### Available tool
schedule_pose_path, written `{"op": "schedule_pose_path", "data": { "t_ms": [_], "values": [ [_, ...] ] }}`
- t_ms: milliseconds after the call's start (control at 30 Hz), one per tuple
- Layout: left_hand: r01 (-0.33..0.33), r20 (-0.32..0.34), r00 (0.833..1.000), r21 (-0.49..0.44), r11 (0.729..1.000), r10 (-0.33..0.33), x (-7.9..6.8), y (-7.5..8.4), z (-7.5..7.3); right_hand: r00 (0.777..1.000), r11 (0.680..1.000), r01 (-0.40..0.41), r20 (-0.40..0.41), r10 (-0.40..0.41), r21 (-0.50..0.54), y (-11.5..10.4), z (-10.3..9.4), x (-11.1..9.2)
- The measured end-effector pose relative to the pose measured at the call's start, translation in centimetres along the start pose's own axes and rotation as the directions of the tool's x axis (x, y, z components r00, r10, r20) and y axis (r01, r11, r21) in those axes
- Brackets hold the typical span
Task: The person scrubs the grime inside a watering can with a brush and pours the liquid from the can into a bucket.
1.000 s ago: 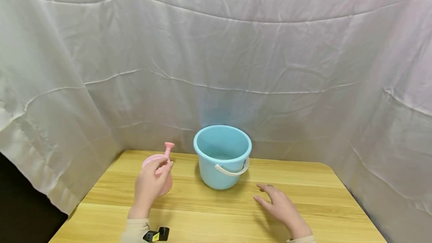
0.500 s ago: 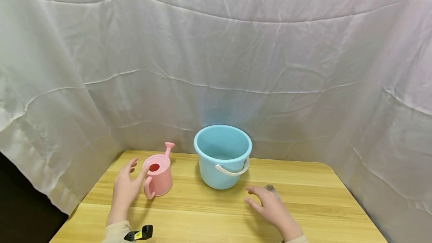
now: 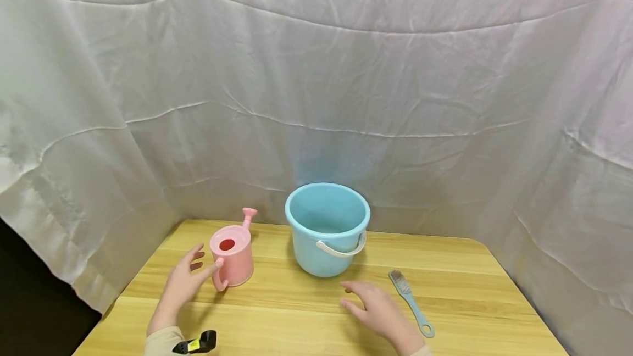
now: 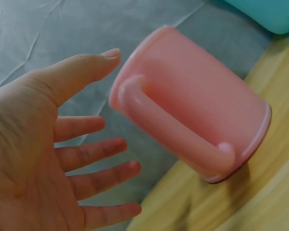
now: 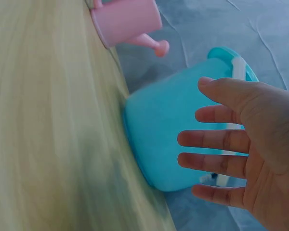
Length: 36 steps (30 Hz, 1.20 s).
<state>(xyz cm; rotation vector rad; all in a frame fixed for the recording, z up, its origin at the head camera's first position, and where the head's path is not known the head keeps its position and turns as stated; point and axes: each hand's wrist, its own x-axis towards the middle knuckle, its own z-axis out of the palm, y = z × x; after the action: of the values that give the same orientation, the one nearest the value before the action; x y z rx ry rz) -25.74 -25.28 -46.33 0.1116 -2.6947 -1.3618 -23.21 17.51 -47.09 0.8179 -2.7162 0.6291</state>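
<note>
My left hand (image 3: 182, 282) hovers at the left, fingers spread, beside the handle of a pink watering can (image 3: 237, 261). In the left wrist view the thumb and fingers of that hand stand apart around the near side of the watering can (image 4: 192, 82) and hold nothing. My right hand (image 3: 372, 307) is over the table in front of a light blue bucket (image 3: 321, 254) with a white handle, its fingers loosely extended. The right wrist view shows its palm bare, overlapping the bucket (image 5: 168, 125). A blue brush (image 3: 412, 304) with bristles lies to the right of this hand.
A wooden table (image 3: 475, 290) carries all of these things. Pale grey cloth (image 3: 420, 169) hangs behind it and along both sides, with the bucket and the can's spout close to it. A black device (image 3: 198, 343) sits on the left sleeve.
My left hand has drawn back leftward from the top of the watering can, baring its opening and handle. My right hand has moved left, uncovering the brush.
</note>
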Motion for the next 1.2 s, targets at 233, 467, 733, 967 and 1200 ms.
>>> {"op": "schedule_pose_path", "data": {
  "t_ms": [233, 467, 733, 967, 1200],
  "values": [
    [-0.030, 0.017, 0.999, -0.023, 0.999, 0.030, 0.3, -0.4, 0.8, 0.997, 0.997, 0.049, 0.057, -0.052, 0.056, -0.8, 1.4, 0.3],
    [-0.041, 0.025, 0.999, -0.041, 0.998, 0.043, 0.4, -0.3, 1.1, 0.994, 0.994, 0.063, 0.087, -0.071, 0.084, -1.8, 2.1, 0.4],
    [-0.077, 0.018, 0.997, -0.068, 0.995, 0.078, 0.3, -0.8, 1.0, 0.990, 0.995, 0.051, 0.123, -0.062, 0.085, -2.6, 2.1, 0.6],
    [-0.056, 0.006, 0.998, -0.021, 0.998, 0.056, 0.3, -1.4, 1.0, 0.989, 0.993, 0.038, 0.141, -0.054, 0.114, -2.3, 2.2, 0.5],
    [-0.025, -0.002, 1.000, -0.133, 0.991, 0.025, 0.2, -1.8, 1.3, 0.988, 0.987, 0.036, 0.143, -0.058, 0.154, -2.0, 2.4, 0.5]
  ]
}}
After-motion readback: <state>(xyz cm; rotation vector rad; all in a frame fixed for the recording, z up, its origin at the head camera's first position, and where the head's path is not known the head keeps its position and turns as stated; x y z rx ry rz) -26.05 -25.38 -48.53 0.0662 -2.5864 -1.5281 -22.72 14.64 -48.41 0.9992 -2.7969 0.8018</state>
